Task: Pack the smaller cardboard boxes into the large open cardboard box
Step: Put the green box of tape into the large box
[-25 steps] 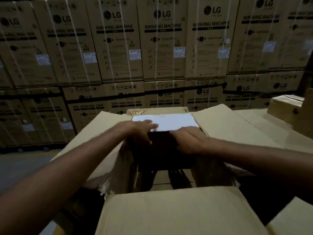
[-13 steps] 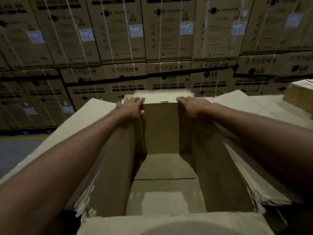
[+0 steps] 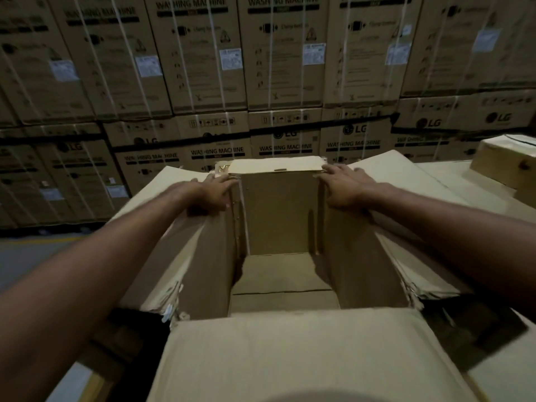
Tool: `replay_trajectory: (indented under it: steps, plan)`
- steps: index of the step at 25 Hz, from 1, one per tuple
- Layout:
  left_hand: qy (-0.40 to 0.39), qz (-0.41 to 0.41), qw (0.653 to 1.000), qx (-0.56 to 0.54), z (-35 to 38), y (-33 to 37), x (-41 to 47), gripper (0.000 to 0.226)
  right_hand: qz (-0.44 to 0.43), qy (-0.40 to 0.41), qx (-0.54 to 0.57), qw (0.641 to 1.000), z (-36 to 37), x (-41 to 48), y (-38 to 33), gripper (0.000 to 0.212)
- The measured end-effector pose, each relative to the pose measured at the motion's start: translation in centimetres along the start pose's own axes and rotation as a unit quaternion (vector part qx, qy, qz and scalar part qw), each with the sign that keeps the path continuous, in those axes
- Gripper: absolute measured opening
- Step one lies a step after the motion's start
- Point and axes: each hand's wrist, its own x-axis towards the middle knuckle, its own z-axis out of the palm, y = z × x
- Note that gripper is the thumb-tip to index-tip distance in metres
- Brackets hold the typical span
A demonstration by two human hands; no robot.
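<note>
Currently left hand (image 3: 210,192) and right hand (image 3: 345,188) lie flat, unclenched, on the large box (image 3: 278,221) far corners. Smaller box (image 3: 506,162) sits right: looks light, stiff; grip opposite side faces.

stacked washing machine cartons (image 3: 284,53) fill the background — strapped, labelled — above grey floor (image 3: 26,256).
</note>
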Motion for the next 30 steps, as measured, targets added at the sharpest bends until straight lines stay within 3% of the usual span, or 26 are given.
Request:
replay_trajectory:
  steps: [2, 4, 7, 12, 18, 26, 28, 30]
  plan:
    - [0.021, 0.013, 0.999, -0.037, -0.1, -0.2, -2.2, 0.082, -0.001, -0.026, -0.006, 1.000, -0.1, -2.8, -0.2, 0.074]
    - [0.055, 0.033, 0.992, -0.107, -0.4, 0.3, -4.6, 0.077, 0.004, 0.007, 0.050, 0.999, -1.0, -5.9, -0.8, 0.074]
    - [0.097, 0.066, 0.978, -0.174, -1.3, 3.2, -9.0, 0.064, 0.009, 0.093, 0.151, 0.984, -3.3, -10.2, -1.6, 0.057]
    - [0.179, 0.093, 0.924, -0.324, -2.3, 10.1, -18.5, 0.027, -0.029, 0.112, 0.285, 0.951, -5.3, -18.0, -1.4, 0.033]
    - [0.271, 0.037, 0.901, -0.337, -0.6, 20.1, -28.7, 0.036, -0.079, 0.167, 0.342, 0.921, -4.7, -26.7, 0.0, 0.028]
    - [0.446, -0.031, 0.797, -0.407, 7.4, 35.0, -39.8, 0.042, -0.099, 0.282, 0.326, 0.897, 0.5, -41.7, 4.3, 0.028]
    - [0.438, -0.030, 0.797, -0.413, 9.7, 37.9, -41.6, 0.044, -0.069, 0.301, 0.335, 0.890, 2.9, -45.2, 5.0, 0.029]
    - [0.393, -0.025, 0.823, -0.410, 12.3, 40.4, -43.2, 0.050, -0.024, 0.289, 0.350, 0.891, 5.6, -49.0, 5.7, 0.031]
